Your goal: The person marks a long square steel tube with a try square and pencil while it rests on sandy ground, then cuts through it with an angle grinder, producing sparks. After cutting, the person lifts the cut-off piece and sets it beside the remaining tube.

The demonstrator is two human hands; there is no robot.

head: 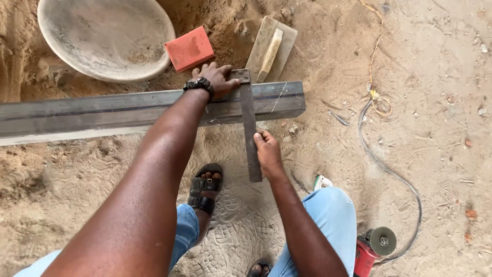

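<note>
Pressing down, our left hand (pixel 218 79) pins the steel square (pixel 249 125) against the rectangular steel tube (pixel 128 110) lying on the sandy floor (pixel 420 77), while our right hand (pixel 267 151) grips the blade's lower end, keeping it true across the tube.

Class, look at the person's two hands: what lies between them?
In the head view, the blade of the steel square runs between the left hand and the right hand, crossing the metal beam.
</note>
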